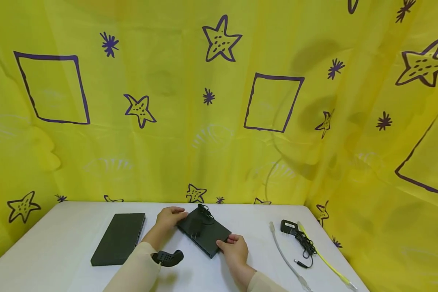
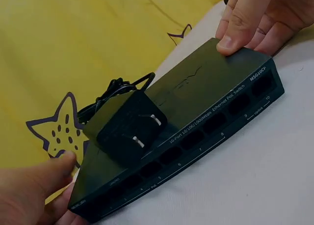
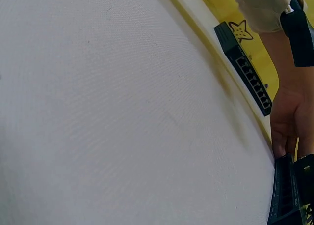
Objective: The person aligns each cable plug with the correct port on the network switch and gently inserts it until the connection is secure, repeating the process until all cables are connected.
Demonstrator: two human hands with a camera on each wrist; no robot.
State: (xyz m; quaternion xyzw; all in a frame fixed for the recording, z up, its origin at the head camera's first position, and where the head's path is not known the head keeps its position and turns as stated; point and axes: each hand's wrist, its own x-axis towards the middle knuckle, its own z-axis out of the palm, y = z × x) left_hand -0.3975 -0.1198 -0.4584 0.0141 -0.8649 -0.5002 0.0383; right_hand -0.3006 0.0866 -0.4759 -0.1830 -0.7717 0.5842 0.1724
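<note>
A black Ethernet switch [image 1: 213, 238] is held between both hands above or on the white table; whether it touches the tabletop I cannot tell. My left hand [image 1: 168, 219] grips its left end, thumb near the top edge and fingers at the underside. My right hand [image 1: 235, 249] pinches the opposite end, its thumb on the top in the left wrist view. Lying on the switch is a black power adapter [image 2: 127, 131], prongs showing, with its cord bunched behind. A row of ports runs along the switch's front, facing me.
To the left lies a larger black box [image 1: 118, 239], its row of ports visible in the right wrist view. On the right are a grey network cable [image 1: 284, 255], a yellow network cable [image 1: 326, 261] and a second black power adapter [image 1: 289, 227] with cord. A yellow curtain [image 1: 175, 154] hangs behind the table.
</note>
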